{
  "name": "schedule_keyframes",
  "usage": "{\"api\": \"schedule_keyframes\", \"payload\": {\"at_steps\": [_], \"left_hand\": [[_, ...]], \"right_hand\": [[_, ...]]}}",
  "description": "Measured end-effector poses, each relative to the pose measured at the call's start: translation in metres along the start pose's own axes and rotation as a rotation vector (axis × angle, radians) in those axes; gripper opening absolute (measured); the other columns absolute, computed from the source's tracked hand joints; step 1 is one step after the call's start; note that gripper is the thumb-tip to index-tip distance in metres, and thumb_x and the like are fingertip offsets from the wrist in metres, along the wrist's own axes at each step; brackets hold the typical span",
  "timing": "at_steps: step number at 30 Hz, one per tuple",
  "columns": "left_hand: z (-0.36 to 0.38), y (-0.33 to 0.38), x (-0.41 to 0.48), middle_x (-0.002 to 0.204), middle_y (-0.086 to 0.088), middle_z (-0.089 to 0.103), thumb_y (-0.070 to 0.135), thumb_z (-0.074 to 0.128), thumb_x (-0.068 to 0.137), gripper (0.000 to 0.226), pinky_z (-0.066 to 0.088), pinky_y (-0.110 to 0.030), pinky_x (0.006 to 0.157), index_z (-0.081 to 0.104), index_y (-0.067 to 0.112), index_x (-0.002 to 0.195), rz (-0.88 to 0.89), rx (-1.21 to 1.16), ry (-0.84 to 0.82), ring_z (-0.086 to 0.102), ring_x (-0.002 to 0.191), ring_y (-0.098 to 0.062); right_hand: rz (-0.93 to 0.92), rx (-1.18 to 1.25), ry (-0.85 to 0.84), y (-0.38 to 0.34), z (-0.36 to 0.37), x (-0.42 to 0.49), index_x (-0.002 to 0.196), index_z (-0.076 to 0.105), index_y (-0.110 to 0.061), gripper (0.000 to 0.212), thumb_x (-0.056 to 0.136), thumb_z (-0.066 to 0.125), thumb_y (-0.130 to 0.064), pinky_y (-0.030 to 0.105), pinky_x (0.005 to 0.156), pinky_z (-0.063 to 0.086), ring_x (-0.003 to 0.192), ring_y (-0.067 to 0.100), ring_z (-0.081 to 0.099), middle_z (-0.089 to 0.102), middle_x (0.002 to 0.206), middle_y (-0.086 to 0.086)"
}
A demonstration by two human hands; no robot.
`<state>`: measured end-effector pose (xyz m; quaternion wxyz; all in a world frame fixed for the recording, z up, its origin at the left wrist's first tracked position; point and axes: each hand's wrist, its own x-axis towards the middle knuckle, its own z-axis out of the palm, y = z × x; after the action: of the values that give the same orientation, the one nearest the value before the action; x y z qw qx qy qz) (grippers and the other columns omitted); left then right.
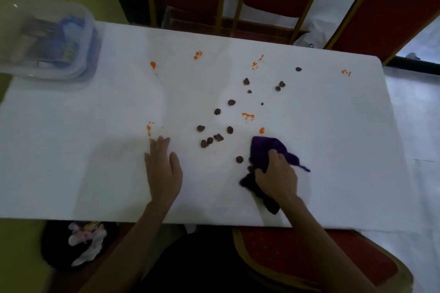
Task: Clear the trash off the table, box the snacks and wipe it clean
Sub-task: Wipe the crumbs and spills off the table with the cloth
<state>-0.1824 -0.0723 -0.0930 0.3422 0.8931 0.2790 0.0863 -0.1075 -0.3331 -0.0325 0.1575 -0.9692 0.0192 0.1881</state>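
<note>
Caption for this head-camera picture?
The right hand grips purple cloth beside brown crumbs, orange smears on white table; left hand rests flat.

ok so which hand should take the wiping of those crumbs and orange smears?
Right. The right hand grips the purple cloth, which sits on the white table beside the nearest brown crumb and an orange smear. The left hand lies flat on the table, holding nothing.

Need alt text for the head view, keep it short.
A person's right hand grips a purple cloth on a white table strewn with brown lumps and orange smears; the left hand rests flat on the table nearby. A clear plastic box holding packets sits at the far left corner.
</note>
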Motion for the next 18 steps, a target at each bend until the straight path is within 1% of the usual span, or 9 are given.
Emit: {"api": "schedule_keyframes", "payload": {"at_steps": [2, 4, 6, 8, 10, 12, 14, 16, 18], "left_hand": [[-0.007, 0.005, 0.001, 0.155, -0.009, 0.041, 0.019, 0.034, 0.102, 0.043, 0.007, -0.044, 0.126, 0.049, 0.007, 0.140, -0.085, -0.116, 0.115, 0.019, 0.152, -0.022], [-0.018, 0.003, 0.006, 0.153, -0.011, 0.045, 0.013, 0.033, 0.104, 0.040, 0.007, -0.039, 0.125, 0.052, 0.006, 0.138, -0.227, -0.190, 0.271, 0.021, 0.152, -0.023], [-0.030, -0.013, 0.016, 0.150, -0.014, 0.047, 0.013, 0.029, 0.104, 0.040, 0.011, -0.041, 0.125, 0.053, 0.005, 0.135, -0.383, -0.202, 0.406, 0.024, 0.151, -0.025], [-0.039, -0.036, 0.025, 0.147, -0.017, 0.050, 0.012, 0.028, 0.103, 0.041, 0.014, -0.044, 0.124, 0.054, 0.004, 0.133, -0.453, -0.165, 0.490, 0.028, 0.149, -0.028], [-0.039, -0.054, 0.029, 0.149, -0.018, 0.047, 0.010, 0.030, 0.102, 0.040, 0.015, -0.047, 0.122, 0.054, 0.002, 0.133, -0.455, -0.081, 0.505, 0.029, 0.149, -0.031], [-0.033, -0.060, 0.030, 0.154, -0.016, 0.041, 0.011, 0.033, 0.100, 0.040, 0.014, -0.050, 0.122, 0.052, 0.005, 0.134, -0.442, 0.048, 0.481, 0.026, 0.150, -0.030], [-0.027, -0.060, 0.028, 0.157, -0.013, 0.036, 0.015, 0.034, 0.101, 0.039, 0.014, -0.051, 0.122, 0.047, 0.011, 0.138, -0.447, 0.160, 0.466, 0.021, 0.151, -0.028], [-0.023, -0.060, 0.029, 0.159, -0.012, 0.033, 0.021, 0.032, 0.102, 0.040, 0.015, -0.052, 0.123, 0.044, 0.014, 0.140, -0.455, 0.221, 0.466, 0.019, 0.152, -0.027], [-0.022, -0.062, 0.030, 0.159, -0.012, 0.033, 0.024, 0.030, 0.102, 0.041, 0.014, -0.052, 0.122, 0.043, 0.015, 0.140, -0.453, 0.269, 0.457, 0.018, 0.152, -0.027]], "right_hand": [[-0.091, 0.046, -0.082, -0.035, 0.015, -0.003, 0.103, 0.044, -0.017, 0.027, 0.085, 0.064, -0.024, 0.033, 0.065, 0.058, 0.074, 0.013, 0.057, 0.057, 0.094, 0.000], [-0.159, 0.110, -0.166, -0.064, 0.021, -0.003, 0.111, 0.043, -0.016, 0.034, 0.086, 0.064, -0.023, 0.031, 0.065, 0.058, 0.076, 0.012, 0.058, 0.057, 0.094, -0.003], [-0.141, 0.204, -0.190, -0.078, 0.015, -0.003, 0.122, 0.037, -0.016, 0.047, 0.085, 0.065, -0.023, 0.028, 0.062, 0.055, 0.080, 0.013, 0.060, 0.057, 0.097, -0.004], [-0.061, 0.312, -0.156, -0.076, -0.001, -0.006, 0.125, 0.033, -0.021, 0.054, 0.083, 0.066, -0.023, 0.031, 0.063, 0.057, 0.079, 0.015, 0.064, 0.060, 0.097, -0.002], [0.016, 0.390, -0.108, -0.058, -0.017, -0.009, 0.129, 0.029, -0.029, 0.058, 0.084, 0.065, -0.022, 0.036, 0.063, 0.058, 0.070, 0.019, 0.066, 0.065, 0.084, 0.002], [0.071, 0.379, -0.080, -0.032, -0.033, -0.009, 0.136, 0.027, -0.037, 0.064, 0.086, 0.063, -0.020, 0.035, 0.060, 0.055, 0.066, 0.022, 0.066, 0.065, 0.078, 0.004], [0.099, 0.300, -0.102, -0.010, -0.038, -0.004, 0.142, 0.028, -0.037, 0.065, 0.089, 0.062, -0.020, 0.035, 0.065, 0.051, 0.073, 0.022, 0.063, 0.066, 0.092, 0.003], [0.124, 0.236, -0.160, 0.000, -0.029, 0.000, 0.147, 0.028, -0.029, 0.064, 0.093, 0.062, -0.024, 0.034, 0.074, 0.046, 0.083, 0.022, 0.057, 0.063, 0.109, 0.005], [0.117, 0.221, -0.156, -0.008, -0.010, 0.001, 0.148, 0.025, -0.025, 0.062, 0.095, 0.059, -0.025, 0.038, 0.077, 0.049, 0.084, 0.027, 0.058, 0.061, 0.107, 0.006]]}}
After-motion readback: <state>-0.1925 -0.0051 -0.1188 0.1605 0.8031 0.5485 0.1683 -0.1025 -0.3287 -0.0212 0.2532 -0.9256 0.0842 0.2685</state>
